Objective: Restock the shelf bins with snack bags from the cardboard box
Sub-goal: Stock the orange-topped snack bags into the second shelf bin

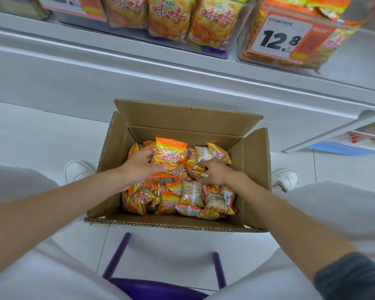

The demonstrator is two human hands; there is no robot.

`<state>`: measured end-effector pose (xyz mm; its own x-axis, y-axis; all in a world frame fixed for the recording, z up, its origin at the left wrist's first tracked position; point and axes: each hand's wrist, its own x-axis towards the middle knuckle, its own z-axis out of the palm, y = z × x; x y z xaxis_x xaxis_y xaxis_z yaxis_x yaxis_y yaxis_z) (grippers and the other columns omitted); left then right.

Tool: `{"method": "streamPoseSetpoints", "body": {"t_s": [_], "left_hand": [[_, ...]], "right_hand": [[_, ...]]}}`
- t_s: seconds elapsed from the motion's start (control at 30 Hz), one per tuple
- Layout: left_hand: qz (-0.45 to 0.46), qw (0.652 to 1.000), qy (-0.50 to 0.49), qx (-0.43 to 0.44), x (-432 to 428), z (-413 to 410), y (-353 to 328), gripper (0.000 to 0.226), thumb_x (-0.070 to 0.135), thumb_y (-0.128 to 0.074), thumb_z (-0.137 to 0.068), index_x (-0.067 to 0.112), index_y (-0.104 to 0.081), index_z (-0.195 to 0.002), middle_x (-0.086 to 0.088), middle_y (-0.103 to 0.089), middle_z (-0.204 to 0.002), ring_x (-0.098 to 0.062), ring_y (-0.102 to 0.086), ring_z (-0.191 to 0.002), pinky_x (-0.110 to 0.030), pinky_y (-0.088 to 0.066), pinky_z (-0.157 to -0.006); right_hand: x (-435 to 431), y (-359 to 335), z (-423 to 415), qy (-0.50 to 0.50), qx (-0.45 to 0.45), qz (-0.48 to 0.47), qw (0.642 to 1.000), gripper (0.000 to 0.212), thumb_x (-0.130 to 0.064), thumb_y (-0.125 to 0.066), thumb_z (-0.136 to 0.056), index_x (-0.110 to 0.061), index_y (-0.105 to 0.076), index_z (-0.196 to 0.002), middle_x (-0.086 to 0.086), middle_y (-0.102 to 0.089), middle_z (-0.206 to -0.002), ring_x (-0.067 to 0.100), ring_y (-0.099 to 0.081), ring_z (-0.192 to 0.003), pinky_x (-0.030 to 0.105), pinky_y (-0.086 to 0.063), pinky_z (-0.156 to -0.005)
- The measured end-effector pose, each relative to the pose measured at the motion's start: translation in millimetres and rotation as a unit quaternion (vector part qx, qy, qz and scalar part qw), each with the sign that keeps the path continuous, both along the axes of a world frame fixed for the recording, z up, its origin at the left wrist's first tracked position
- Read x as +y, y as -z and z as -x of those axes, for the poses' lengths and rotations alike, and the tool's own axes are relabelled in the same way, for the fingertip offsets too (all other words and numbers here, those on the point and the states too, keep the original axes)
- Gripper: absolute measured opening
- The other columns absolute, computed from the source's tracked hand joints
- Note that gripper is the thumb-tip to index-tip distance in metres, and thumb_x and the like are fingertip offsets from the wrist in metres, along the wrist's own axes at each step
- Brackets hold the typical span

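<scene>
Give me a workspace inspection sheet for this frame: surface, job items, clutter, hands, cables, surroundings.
Surface: pale tiled floor; the cardboard box sits on it, flaps open.
Job's things: box holds a loose pile of orange snack bags; shelf bins above already hold upright bags.
Clutter: nothing seen.
Grippers: left hand grips an upright bag; right hand is in the pile, its grasp hidden.
Cables: nothing seen.
Surroundings: price tag reading 12.8 on the right bin; white shoes either side of the box; purple stool under the person.
</scene>
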<state>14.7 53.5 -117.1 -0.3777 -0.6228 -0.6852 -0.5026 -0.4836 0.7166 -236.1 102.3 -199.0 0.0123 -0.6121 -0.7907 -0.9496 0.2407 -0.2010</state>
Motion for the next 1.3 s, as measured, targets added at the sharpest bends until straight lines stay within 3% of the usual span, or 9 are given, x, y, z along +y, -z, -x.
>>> {"method": "streamPoseSetpoints", "body": {"t_s": [0.07, 0.17, 0.27, 0.4, 0.5, 0.77, 0.93, 1.07, 1.3], "left_hand": [[0.001, 1.0, 0.008, 0.0, 2.5, 1.3, 2.7, 0.045, 0.014, -0.069, -0.088, 0.017, -0.053, -0.13, 0.001, -0.06, -0.126, -0.014, -0.058, -0.114, -0.021, -0.051, -0.08], [-0.007, 1.0, -0.002, 0.0, 2.5, 0.1, 3.4, 0.045, 0.014, -0.069, -0.089, 0.017, -0.053, -0.131, 0.002, -0.062, -0.123, -0.012, -0.06, -0.11, -0.019, -0.052, -0.072], [-0.012, 0.999, -0.037, 0.003, -1.3, -1.5, 1.3, 0.042, 0.014, -0.067, -0.09, 0.018, -0.052, -0.129, 0.003, -0.063, -0.117, -0.013, -0.062, -0.107, -0.021, -0.054, -0.071], [0.013, 0.999, -0.051, 0.003, -8.6, 1.7, -6.6, 0.051, 0.014, -0.062, -0.094, 0.02, -0.04, -0.14, -0.002, -0.054, -0.133, -0.021, -0.057, -0.118, -0.034, -0.055, -0.085], [0.007, 0.999, -0.037, 0.012, -11.8, 9.8, -16.5, 0.054, 0.015, -0.059, -0.096, 0.024, -0.033, -0.143, 0.0, -0.051, -0.137, -0.02, -0.056, -0.12, -0.04, -0.054, -0.094], [-0.017, 0.995, -0.079, 0.06, -16.5, 24.1, -32.0, 0.052, 0.02, -0.051, -0.1, 0.025, -0.027, -0.145, 0.0, -0.048, -0.142, -0.02, -0.055, -0.12, -0.035, -0.058, -0.086], [-0.024, 0.984, -0.162, 0.075, -25.0, 26.0, -34.8, 0.046, 0.019, -0.048, -0.101, 0.019, -0.028, -0.143, 0.006, -0.043, -0.134, -0.01, -0.052, -0.102, -0.038, -0.058, -0.085], [-0.071, 0.973, -0.198, 0.094, -25.9, 24.8, -34.1, 0.041, 0.018, -0.051, -0.099, 0.02, -0.039, -0.138, -0.006, -0.047, -0.14, -0.025, -0.052, -0.122, -0.034, -0.06, -0.067], [-0.077, 0.949, -0.206, 0.228, -22.6, 28.9, -56.3, 0.047, 0.058, -0.04, -0.096, 0.03, -0.048, -0.133, 0.0, -0.06, -0.128, -0.02, -0.061, -0.115, -0.047, -0.056, -0.089]], "right_hand": [[14.1, 17.2, -9.7, -0.076, 0.068, 0.035, 0.994, 0.068, -0.033, -0.063, -0.092, -0.029, -0.028, -0.149, 0.016, -0.025, -0.15, 0.041, -0.022, -0.139, 0.052, -0.039, -0.104], [12.9, 24.3, -8.1, -0.063, 0.089, 0.134, 0.985, 0.046, -0.016, -0.055, -0.096, -0.019, -0.038, -0.138, 0.015, -0.042, -0.134, 0.037, -0.033, -0.131, 0.048, -0.047, -0.092], [-5.5, -1.1, 2.8, 0.123, -0.073, 0.15, 0.978, 0.027, -0.009, -0.06, -0.091, -0.015, -0.044, -0.112, 0.006, -0.055, -0.097, 0.027, -0.055, -0.095, 0.037, -0.046, -0.073], [-31.8, -79.9, 5.1, 0.341, -0.336, 0.085, 0.874, 0.009, -0.005, -0.058, -0.092, -0.012, -0.057, -0.099, 0.002, -0.064, -0.093, 0.013, -0.061, -0.08, 0.021, -0.05, -0.06], [-37.9, -123.0, 1.0, 0.328, -0.435, 0.057, 0.837, 0.017, -0.007, -0.05, -0.096, -0.013, -0.066, -0.101, 0.002, -0.069, -0.093, 0.011, -0.065, -0.082, 0.022, -0.052, -0.067], [-42.4, -153.2, -7.7, 0.311, -0.424, 0.123, 0.842, 0.028, -0.014, -0.051, -0.099, -0.015, -0.064, -0.123, 0.005, -0.071, -0.097, 0.014, -0.067, -0.086, 0.033, -0.057, -0.079], [-43.6, -152.7, -10.9, 0.375, -0.522, 0.159, 0.749, 0.042, -0.002, -0.041, -0.1, -0.024, -0.051, -0.135, 0.003, -0.064, -0.085, 0.015, -0.063, -0.078, 0.03, -0.055, -0.07], [-45.7, -149.5, -20.8, 0.411, -0.568, 0.183, 0.689, 0.022, 0.001, -0.048, -0.097, -0.015, -0.054, -0.111, 0.009, -0.062, -0.091, 0.019, -0.065, -0.083, 0.033, -0.058, -0.073], [-40.1, -133.5, -21.1, 0.349, -0.478, 0.266, 0.761, 0.021, 0.001, -0.066, -0.087, -0.016, -0.056, -0.09, 0.006, -0.068, -0.093, 0.021, -0.063, -0.089, 0.031, -0.05, -0.086]]}}
